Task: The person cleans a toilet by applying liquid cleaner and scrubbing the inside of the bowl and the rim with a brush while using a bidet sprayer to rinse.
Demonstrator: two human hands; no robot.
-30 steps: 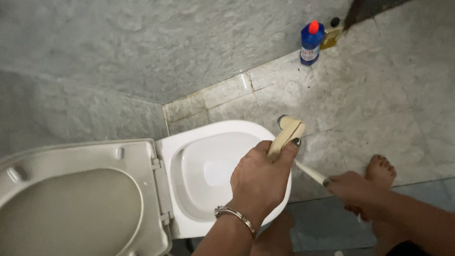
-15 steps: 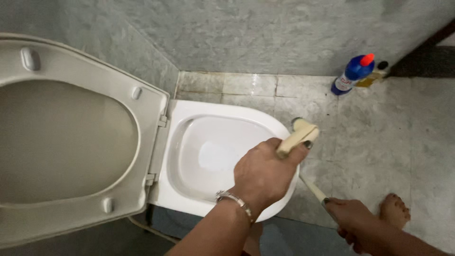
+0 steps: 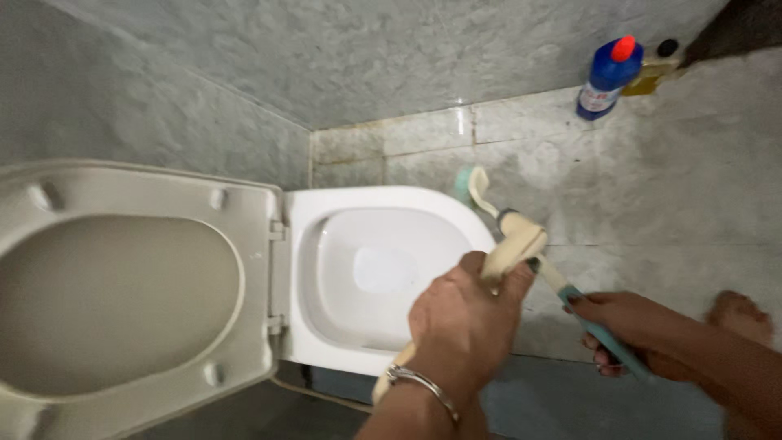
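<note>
The left hand is closed around the handle of a cream sprayer, thumb laid along its top. The sprayer's long axis runs from the wrist up and right, nozzle end beyond the front rim of the bowl. The right hand grips the teal handle of a brush, fingers wrapped shut. The brush shaft slants up and left, passing just behind the sprayer head, with its teal head beside the rim, over the floor. The left hand is nearer the bowl. The seat stands raised at left. A blue bottle stands well apart against the wall.
</note>
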